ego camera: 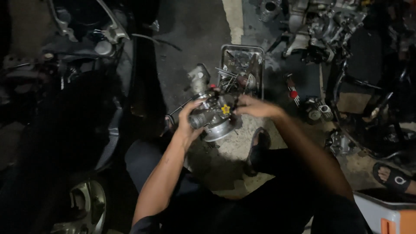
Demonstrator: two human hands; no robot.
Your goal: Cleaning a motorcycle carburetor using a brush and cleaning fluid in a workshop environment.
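Observation:
My left hand (pixel 187 123) grips a grey metal carburetor (pixel 213 118) from the left side and holds it above the concrete floor. A small yellow star-shaped part (pixel 225 109) sits on top of the carburetor. My right hand (pixel 255 106) reaches in from the right, its fingertips at the upper right of the carburetor beside the yellow part. Whether the fingers pinch anything there is hidden by blur. A thin black cable (pixel 177 110) loops from the carburetor toward the left.
A metal tray (pixel 260 65) of small parts and tools lies just beyond my hands. A dark motorcycle (pixel 78 108) fills the left. Engine parts (pixel 320 26) lie at the top right, and a red-topped tool (pixel 294 94) on the floor. Another person's sandalled foot (pixel 392 175) is at right.

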